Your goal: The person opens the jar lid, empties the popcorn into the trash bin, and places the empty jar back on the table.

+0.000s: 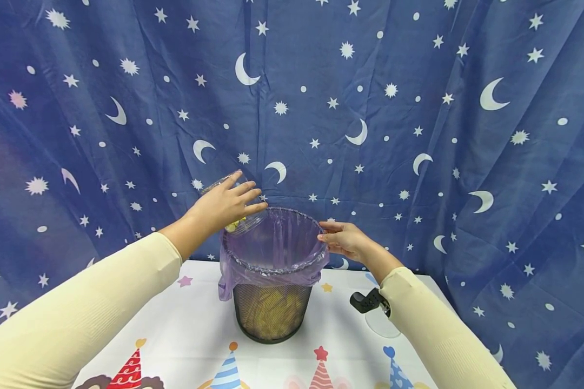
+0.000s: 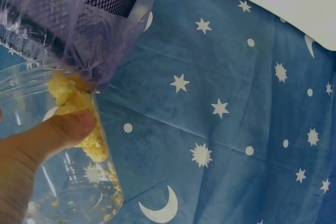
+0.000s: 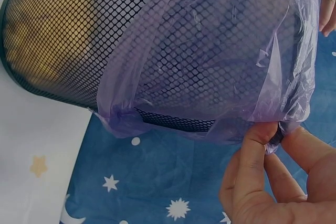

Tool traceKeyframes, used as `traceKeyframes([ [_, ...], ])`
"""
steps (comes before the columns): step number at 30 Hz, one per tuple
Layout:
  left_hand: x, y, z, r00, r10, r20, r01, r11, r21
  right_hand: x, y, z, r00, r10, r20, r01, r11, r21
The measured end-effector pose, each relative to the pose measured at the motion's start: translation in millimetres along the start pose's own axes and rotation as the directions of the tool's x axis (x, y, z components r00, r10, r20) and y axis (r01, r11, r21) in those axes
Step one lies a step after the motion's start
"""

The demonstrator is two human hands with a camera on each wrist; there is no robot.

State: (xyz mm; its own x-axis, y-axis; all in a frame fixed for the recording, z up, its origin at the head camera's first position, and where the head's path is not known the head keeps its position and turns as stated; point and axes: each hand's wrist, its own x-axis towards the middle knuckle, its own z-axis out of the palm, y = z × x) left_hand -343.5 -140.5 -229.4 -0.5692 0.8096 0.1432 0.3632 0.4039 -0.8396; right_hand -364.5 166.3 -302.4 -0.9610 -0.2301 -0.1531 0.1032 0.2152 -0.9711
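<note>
A black mesh wastebasket (image 1: 272,319) stands on the table, lined with a purple plastic bag (image 1: 272,278) folded over its rim. Yellowish contents show through the mesh near the bottom. My left hand (image 1: 224,205) grips a clear plastic jar (image 2: 68,182), tilted with its mouth at the left part of the rim. Yellow popcorn (image 2: 79,108) lies along the jar's side near the mouth, with small crumbs toward its base. At the right of the rim, my right hand (image 1: 347,240) pinches the bag and the rim between thumb and fingers (image 3: 257,156).
The table (image 1: 194,313) has a white cloth printed with party hats and stars. A clear round lid-like disc (image 1: 382,324) lies on it under the right forearm, near the black wrist camera mount (image 1: 367,301). A blue star-and-moon curtain (image 1: 292,108) hangs behind.
</note>
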Motion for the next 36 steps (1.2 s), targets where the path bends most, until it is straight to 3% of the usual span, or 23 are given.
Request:
traceKeyframes([
  [12, -0.6, 0.7, -2.5, 1.0, 0.02, 0.017, -0.021, 0.998, 0.057, 0.5, 0.4, 0.8, 1.0, -0.007, -0.006, 0.007, 1.0, -0.005],
  [22, 1.5, 1.7, 1.6, 0.998, 0.047, -0.042, -0.043, 0.996, 0.078, -0.9, -0.6, 0.7, 1.0, -0.001, 0.011, 0.001, 1.0, 0.015],
  [36, 0.4, 2.5, 1.5, 0.998, 0.058, -0.018, -0.056, 0.995, 0.088, -0.7, -1.6, 1.5, 1.0, 0.017, -0.003, -0.016, 1.0, 0.015],
])
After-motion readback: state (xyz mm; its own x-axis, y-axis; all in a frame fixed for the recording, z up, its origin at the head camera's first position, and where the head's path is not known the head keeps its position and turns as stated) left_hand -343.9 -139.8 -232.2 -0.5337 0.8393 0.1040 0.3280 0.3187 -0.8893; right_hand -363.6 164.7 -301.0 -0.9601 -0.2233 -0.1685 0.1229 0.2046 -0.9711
